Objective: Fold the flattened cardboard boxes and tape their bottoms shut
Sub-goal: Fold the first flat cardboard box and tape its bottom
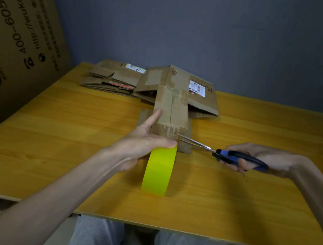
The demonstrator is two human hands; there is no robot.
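Observation:
A small folded cardboard box [171, 111] stands on the yellow wooden table [61, 133], its taped bottom flaps facing up. My left hand [148, 139] grips a yellow tape roll [159, 170] right below the box's near edge, index finger stretched up against the box's left side. My right hand [259, 160] holds blue-handled scissors [224, 153]. Their blades point left and reach the clear tape strip at the box's near edge. Behind the box lies a pile of flattened cardboard boxes [121, 79].
A bigger, partly opened box with a shipping label [198, 90] sits behind the small one. A large printed cardboard sheet [17, 35] leans at the left beside the table. A grey wall stands behind. My legs show under the table's near edge.

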